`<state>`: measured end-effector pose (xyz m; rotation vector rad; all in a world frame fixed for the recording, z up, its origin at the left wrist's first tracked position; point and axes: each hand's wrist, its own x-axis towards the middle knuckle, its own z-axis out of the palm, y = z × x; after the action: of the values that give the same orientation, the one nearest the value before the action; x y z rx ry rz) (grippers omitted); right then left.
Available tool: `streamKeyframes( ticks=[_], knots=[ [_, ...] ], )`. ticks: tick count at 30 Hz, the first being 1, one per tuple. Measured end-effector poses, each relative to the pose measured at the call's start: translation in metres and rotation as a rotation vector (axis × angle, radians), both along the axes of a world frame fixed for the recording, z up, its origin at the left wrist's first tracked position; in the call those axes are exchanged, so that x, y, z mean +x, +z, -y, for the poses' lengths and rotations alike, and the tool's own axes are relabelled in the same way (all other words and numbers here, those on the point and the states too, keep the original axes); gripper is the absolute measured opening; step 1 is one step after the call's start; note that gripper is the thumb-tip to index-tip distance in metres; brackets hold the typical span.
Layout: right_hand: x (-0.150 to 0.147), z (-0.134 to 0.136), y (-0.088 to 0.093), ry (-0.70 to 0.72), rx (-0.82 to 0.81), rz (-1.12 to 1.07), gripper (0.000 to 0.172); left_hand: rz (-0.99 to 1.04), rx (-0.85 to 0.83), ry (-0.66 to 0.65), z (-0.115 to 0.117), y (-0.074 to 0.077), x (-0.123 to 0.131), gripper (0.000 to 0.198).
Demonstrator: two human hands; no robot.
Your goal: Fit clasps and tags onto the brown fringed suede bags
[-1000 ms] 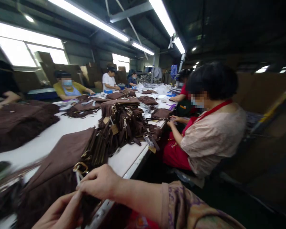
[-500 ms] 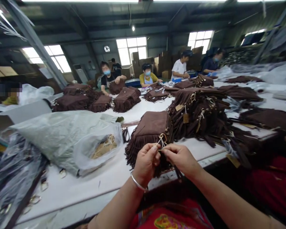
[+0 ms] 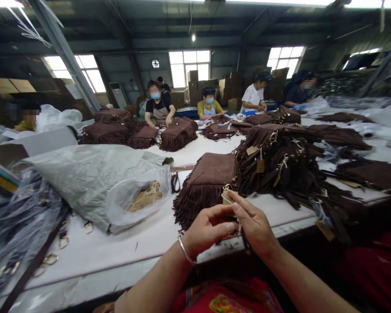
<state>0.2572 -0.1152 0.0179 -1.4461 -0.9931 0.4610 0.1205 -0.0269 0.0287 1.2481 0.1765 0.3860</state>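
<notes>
In front of me, a dark brown fringed suede bag (image 3: 215, 169) lies on the table with its gold hardware towards me. A tan hang tag (image 3: 227, 198) on a pale string is at the bag's near right corner. My right hand (image 3: 257, 224) has its fingers stretched together against the tag, and the string runs down past them. My left hand (image 3: 210, 230), with a silver bangle at the wrist, has bent fingers and thumb meeting at the string beside my right palm. The exact grip is partly hidden by the fingers.
A heap of tagged fringed bags (image 3: 280, 156) stands at the right. Leftward, an open plastic bag (image 3: 140, 200) holds tan tags with strings, beside plastic-wrapped straps (image 3: 29, 217) and metal rings (image 3: 50, 259). Several co-workers sit across the table (image 3: 117, 256) among more bags.
My hands have moved from a fingertip pinch on the strings to a flatter position, right fingers extended upward. The tag now shows above them. The view has shifted slightly.
</notes>
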Motion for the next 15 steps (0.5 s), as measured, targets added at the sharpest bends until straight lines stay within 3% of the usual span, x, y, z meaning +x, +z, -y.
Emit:
streamKeyframes(
  ticks=[4, 5, 7, 9, 11, 13, 15],
  knots=[
    [0.003, 0.015, -0.001, 0.199, -0.055, 0.075, 0.069, -0.144, 0.141, 0.32, -0.008, 0.008, 0.002, 0.043],
    [0.007, 0.017, 0.001, 0.199, -0.019, 0.052, 0.068, -0.193, 0.174, 0.406, -0.012, 0.01, 0.001, 0.038],
    [0.021, 0.016, 0.008, 0.069, 0.088, -0.032, 0.059, -0.259, 0.21, 0.489, -0.017, 0.015, -0.006, 0.039],
    [0.039, 0.008, 0.017, -0.137, 0.11, -0.107, 0.053, -0.244, 0.234, 0.376, -0.017, 0.023, -0.019, 0.043],
    [0.059, -0.007, 0.026, -0.24, -0.019, -0.144, 0.052, -0.172, 0.256, 0.134, -0.011, 0.034, -0.034, 0.043],
    [0.076, -0.027, 0.034, -0.222, -0.177, -0.156, 0.049, -0.102, 0.306, -0.058, 0.0, 0.044, -0.046, 0.039],
    [0.085, -0.048, 0.041, -0.173, -0.27, -0.144, 0.045, -0.065, 0.382, -0.12, 0.011, 0.05, -0.049, 0.034]
  ],
)
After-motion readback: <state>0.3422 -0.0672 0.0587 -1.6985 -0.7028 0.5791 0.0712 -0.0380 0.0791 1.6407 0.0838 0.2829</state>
